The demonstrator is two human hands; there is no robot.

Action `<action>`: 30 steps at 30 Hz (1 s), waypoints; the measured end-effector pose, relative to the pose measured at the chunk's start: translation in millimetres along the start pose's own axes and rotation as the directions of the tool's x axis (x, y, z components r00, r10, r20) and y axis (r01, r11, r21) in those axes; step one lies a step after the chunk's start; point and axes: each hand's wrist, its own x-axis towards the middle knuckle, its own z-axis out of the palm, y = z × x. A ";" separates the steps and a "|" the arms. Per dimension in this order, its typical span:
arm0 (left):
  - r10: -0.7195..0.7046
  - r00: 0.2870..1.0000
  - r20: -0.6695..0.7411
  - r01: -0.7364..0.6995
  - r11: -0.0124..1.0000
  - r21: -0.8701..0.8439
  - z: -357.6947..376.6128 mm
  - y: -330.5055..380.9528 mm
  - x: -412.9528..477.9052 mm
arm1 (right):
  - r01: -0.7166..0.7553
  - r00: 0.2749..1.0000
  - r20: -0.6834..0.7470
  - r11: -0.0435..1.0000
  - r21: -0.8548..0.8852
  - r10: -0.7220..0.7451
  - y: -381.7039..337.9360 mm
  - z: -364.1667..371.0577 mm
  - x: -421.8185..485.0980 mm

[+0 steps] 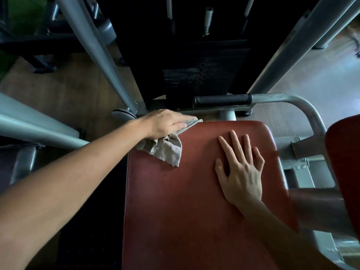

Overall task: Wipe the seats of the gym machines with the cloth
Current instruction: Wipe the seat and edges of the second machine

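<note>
One red seat (194,201) is filling the lower middle of the view. Two bare hands are working on it. The left hand (165,122) is reaching to the seat's far left corner with fingers straight, pressing down on one grey cloth (165,151). The cloth is lying crumpled on that corner, part under the palm and fingers, a loose flap trailing toward the seat's near side. The right hand (241,172) is resting flat on the seat's right half, holding nothing, all five fingers (236,143) spread wide and pointing away from the person. The hands are sitting well apart.

A second red pad (344,162) is showing at the right edge, cropped. One black weight stack (194,75) is standing beyond the seat. One black-gripped handle (222,100) is lying across between the stack and the seat. Grey frame tubes (101,61) are slanting on both sides; the exact count is hard to tell. Brown floor (58,90) is showing at the left.
</note>
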 end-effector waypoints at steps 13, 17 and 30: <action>-0.056 0.998 -0.041 0.055 0.998 -0.025 4.4 1.4 -8.0 | 0.006 1.000 0.001 1.000 -0.015 -0.006 -0.4 2.3 -0.2; -0.104 0.992 -0.069 0.105 0.994 0.009 6.6 11.6 -2.1 | 0.005 1.000 -0.010 1.000 0.011 -0.005 0.6 0.0 -0.7; -0.211 0.928 -0.307 0.200 0.978 -0.067 21.8 -9.4 -39.1 | 0.007 0.999 -0.033 1.000 0.011 -0.006 -1.0 0.2 -1.9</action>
